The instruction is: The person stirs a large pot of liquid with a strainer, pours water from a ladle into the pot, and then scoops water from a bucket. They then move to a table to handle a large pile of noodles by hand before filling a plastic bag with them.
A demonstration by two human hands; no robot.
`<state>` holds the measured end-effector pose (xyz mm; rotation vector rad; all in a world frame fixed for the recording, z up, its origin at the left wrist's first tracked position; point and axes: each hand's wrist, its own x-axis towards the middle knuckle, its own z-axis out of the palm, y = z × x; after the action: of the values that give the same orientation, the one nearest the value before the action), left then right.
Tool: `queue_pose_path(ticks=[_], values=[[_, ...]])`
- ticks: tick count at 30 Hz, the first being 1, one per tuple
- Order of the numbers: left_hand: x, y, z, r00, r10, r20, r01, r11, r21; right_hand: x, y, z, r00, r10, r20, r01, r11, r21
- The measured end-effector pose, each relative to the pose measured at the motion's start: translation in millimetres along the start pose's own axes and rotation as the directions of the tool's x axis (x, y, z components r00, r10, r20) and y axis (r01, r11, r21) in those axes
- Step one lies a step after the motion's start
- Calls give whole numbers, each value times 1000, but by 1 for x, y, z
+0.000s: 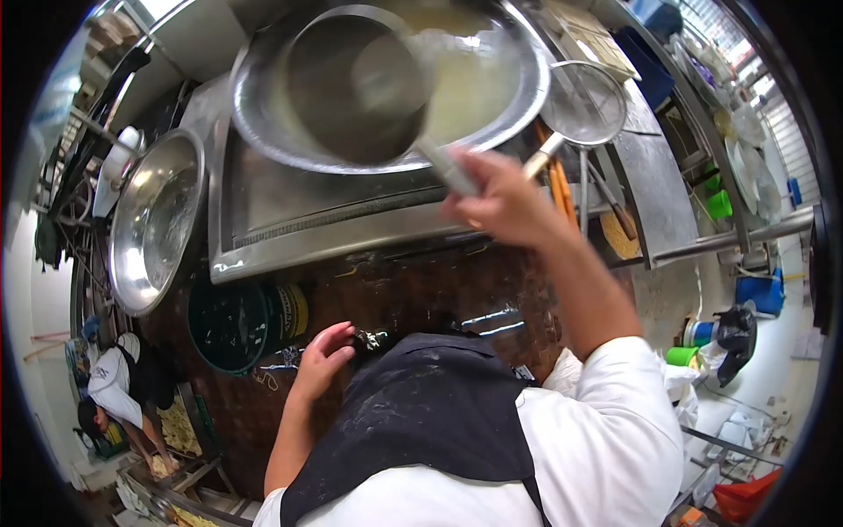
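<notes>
My right hand [505, 198] is closed around the handle of a large round strainer [356, 88], blurred by motion. The strainer is over a wide metal basin [255, 132] that holds a yellowish liquid [474, 88]. What lies inside the strainer is too blurred to tell. My left hand [325, 358] hangs low beside the dark apron, fingers apart, with nothing in it. A second, fine-mesh strainer [588, 101] with a light handle rests at the basin's right side.
At the left a shiny metal bowl [162, 220] leans on its side. A dark green tub [226, 325] stands on the wet brown floor [395, 294]. Another person [127, 382] bends over trays at the lower left. Wooden-handled tools [562, 189] stand right of the basin.
</notes>
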<state>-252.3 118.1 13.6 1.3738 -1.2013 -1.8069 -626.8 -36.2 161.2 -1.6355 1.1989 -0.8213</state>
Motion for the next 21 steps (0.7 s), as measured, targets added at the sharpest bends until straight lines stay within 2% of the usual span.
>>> queue_pose_path(ticks=[1, 2, 4, 6, 7, 8, 9, 10, 11, 12, 14, 17, 18, 21], values=[[-5, 12, 0, 997, 63, 51, -60, 997, -55, 2, -16, 44, 993, -54, 102, 42, 993, 112], [-11, 22, -2, 997, 69, 33, -66, 995, -71, 3, -32, 87, 973, -113, 199, 67, 972, 227], [-27, 33, -23, 970, 227, 82, -178, 902, -394, 14, -30, 173, 906, -69, 418, -8, 984, 178], [-36, 2, -62, 970, 242, 12, -178, 745, -643, 19, -51, 254, 807, -39, 589, -88, 979, 186], [-40, -43, -96, 984, 176, 16, -93, 593, -799, 21, -56, 295, 759, 9, 650, -45, 998, 38], [-57, 38, -77, 954, -2, -299, -227, 645, -729, 23, -54, 333, 709, 65, 703, 14, 994, -106], [-62, 10, -104, 948, -78, -309, -203, 599, -775, 26, -48, 368, 733, 35, 679, 40, 995, -94], [-67, -33, -129, 932, -165, -323, -187, 545, -817, 30, -33, 397, 757, 27, 653, -1, 999, -40], [-72, -66, -152, 906, -195, -375, -244, 481, -842, 35, -31, 417, 763, 101, 638, -71, 995, -73], [-82, -66, -171, 840, -351, -415, -215, 487, -847, 42, -27, 429, 766, 169, 620, -139, 985, -98], [-96, -126, -230, 800, -404, -443, -164, 563, -810, 52, -18, 443, 736, 298, 608, -212, 954, -212], [-103, -167, -307, 646, -545, -534, 47, 727, -685, 53, 8, 439, 672, 532, 515, -520, 834, -183], [-100, -179, -327, 632, -536, -560, 93, 769, -632, 51, 16, 436, 640, 613, 464, -610, 772, -179], [-86, -207, -377, 601, -512, -614, 144, 825, -547, 38, 56, 428, 596, 704, 386, -652, 705, -279]])
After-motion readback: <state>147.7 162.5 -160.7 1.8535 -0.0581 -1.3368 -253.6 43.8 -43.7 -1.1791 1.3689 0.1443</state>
